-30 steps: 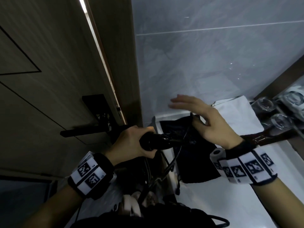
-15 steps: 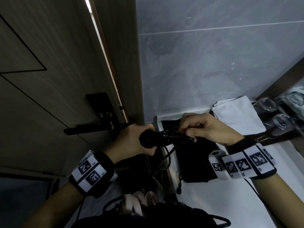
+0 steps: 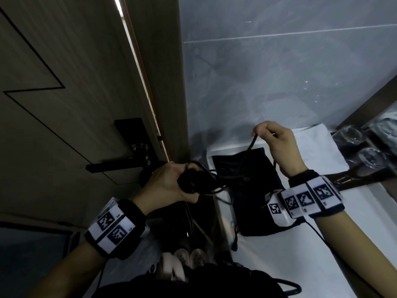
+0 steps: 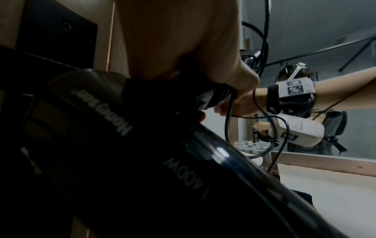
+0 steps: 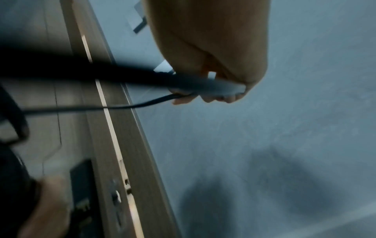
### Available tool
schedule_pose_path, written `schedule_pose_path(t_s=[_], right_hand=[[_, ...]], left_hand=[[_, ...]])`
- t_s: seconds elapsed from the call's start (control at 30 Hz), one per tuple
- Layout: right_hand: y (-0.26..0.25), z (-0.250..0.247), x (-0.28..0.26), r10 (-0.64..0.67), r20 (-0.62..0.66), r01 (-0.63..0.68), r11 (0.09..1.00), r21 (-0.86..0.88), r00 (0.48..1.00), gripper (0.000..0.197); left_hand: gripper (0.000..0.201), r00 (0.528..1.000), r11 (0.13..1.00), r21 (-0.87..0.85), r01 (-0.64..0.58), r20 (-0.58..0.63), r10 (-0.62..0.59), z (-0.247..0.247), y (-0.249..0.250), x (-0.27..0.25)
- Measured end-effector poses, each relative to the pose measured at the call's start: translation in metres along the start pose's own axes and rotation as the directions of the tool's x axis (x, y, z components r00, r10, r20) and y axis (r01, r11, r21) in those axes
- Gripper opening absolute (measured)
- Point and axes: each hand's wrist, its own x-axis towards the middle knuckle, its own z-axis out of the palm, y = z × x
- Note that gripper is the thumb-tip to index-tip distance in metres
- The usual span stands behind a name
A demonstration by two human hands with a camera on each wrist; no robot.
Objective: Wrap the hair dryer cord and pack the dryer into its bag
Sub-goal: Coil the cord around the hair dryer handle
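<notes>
Left hand grips the hair dryer with loose loops against it; right hand pinches the cord, raised up and to the right. Cord slants down-left to the dryer. Bag lies flat on the counter beneath, nearer the right hand.

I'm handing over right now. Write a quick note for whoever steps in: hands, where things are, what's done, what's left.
Left hand: grips the dryer by its handle, with a few cord loops bunched at the grip.
Right hand: pinches the cord, raised above the bag.
Bag: lies flat on the white counter, under the right hand; the dryer is not in it.
Done: several turns wound, loosely.
Left: wind on the slack that hangs between the hands, then slide the dryer into the bag. Whether the bag's mouth is open cannot be told.
</notes>
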Motion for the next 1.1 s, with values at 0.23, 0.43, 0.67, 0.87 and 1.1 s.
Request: schedule_pose_path(t_s=[0.23, 0.43, 0.67, 0.87, 1.1], right_hand=[[0.064, -0.013, 0.017, 0.164, -0.246, -0.226, 0.941, -0.250, 0.955, 0.033], [0.066, -0.015, 0.005, 0.156, -0.015, -0.148, 0.897, -0.416, 0.988, 0.018], [-0.005, -0.004, -0.028, -0.060, 0.523, 0.006, 0.995, 0.104, 0.850, 0.050], [-0.021, -0.008, -0.034, -0.121, 0.654, 0.014, 0.986, 0.167, 0.747, 0.023], [-0.011, -0.002, -0.031, -0.149, 0.543, -0.027, 0.953, 0.302, 0.827, 0.043]], left_hand=[[0.030, 0.993, 0.997, -0.055, -0.053, -0.109, 0.047, -0.001, 0.000, -0.005], [0.029, 0.996, 0.998, -0.046, -0.046, -0.075, 0.043, 0.001, 0.001, -0.003], [0.028, 0.998, 0.998, -0.040, -0.040, -0.059, 0.037, 0.003, 0.001, 0.001], [0.030, 0.995, 0.997, -0.067, -0.040, -0.099, 0.033, 0.003, -0.003, 0.003], [0.031, 0.990, 0.994, -0.086, -0.071, -0.126, 0.059, 0.004, -0.003, 0.004]])
